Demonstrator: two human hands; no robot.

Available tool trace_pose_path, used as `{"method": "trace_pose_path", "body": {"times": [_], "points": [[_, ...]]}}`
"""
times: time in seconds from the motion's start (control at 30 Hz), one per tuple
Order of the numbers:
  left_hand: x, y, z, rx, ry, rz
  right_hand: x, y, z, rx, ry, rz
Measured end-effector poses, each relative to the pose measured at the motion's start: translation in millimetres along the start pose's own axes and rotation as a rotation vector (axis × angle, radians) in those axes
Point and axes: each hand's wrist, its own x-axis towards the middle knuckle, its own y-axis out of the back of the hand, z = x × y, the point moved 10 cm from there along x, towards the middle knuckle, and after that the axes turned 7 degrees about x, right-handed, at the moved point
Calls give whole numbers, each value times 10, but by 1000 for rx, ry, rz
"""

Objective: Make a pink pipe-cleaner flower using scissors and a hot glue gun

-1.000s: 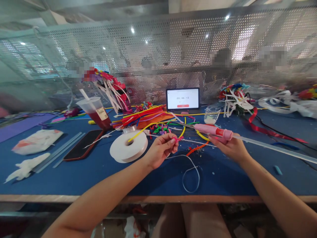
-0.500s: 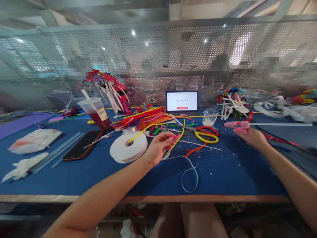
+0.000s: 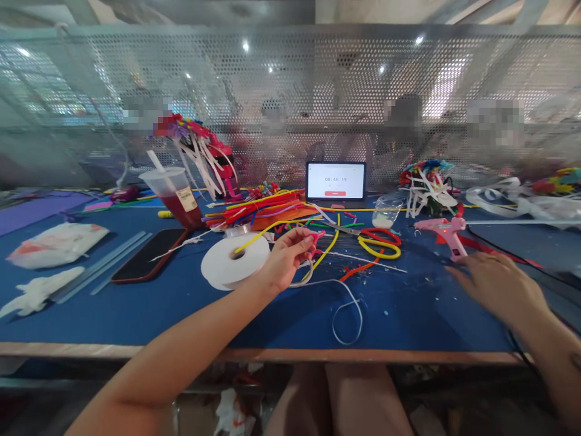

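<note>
A perforated metal screen [image 3: 290, 66] spans the room behind a blue worktop [image 3: 399, 315] with a wooden front edge [image 3: 136, 352], ceiling lights [image 3: 246, 45] glinting overhead. Seated people [image 3: 403, 145] show dimly through the mesh, and white scraps [image 3: 231, 412] lie on the floor beneath the bench

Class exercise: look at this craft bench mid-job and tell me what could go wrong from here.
The right hand is beside the pink hot glue gun, whose red light seems lit, so it may burn the fingers or get knocked if hot. The black cord near that hand could also snag. The plastic cup of red drink stands close to the smartphone, so a tipped cup could wet the phone.
</note>
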Motion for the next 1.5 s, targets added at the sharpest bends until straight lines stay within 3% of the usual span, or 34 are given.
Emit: {"method": "trace_pose_path", "body": {"times": [0.07,0.1,0.17,0.23,0.37,0.5,0.6,0.7,0.83,0.93,1.17,1.3,1.5], "points": [[19,3,13,-2,-12,1,12,-165,-474,-363,59,-118],[28,10,15,-3,-16,7,62,-257,-696,-444,80,-147],[43,32,17,-7,-19,24,223,-541,-1105,-394,143,-227],[59,56,17,-4,-18,32,374,-994,-1448,-178,255,-408],[90,120,26,3,-23,36,663,-1645,-1655,-60,319,-455],[95,159,43,14,-31,38,686,-1938,-1670,-16,349,-429],[76,135,77,12,-33,21,682,-1869,-1675,35,360,-384],[50,88,178,-17,-59,-16,759,-1627,-1630,109,308,-285],[-8,5,356,-79,-126,-84,839,-1190,-1530,554,163,-79],[-75,-88,355,-88,-121,-126,802,-1006,-1540,758,138,15],[-241,-293,90,-102,24,-160,681,-997,-1699,784,168,-26],[-288,-327,38,-125,89,-146,627,-1036,-1763,776,199,-74],[-314,-320,-2,-139,146,-118,575,-992,-1879,699,286,-50]]}}
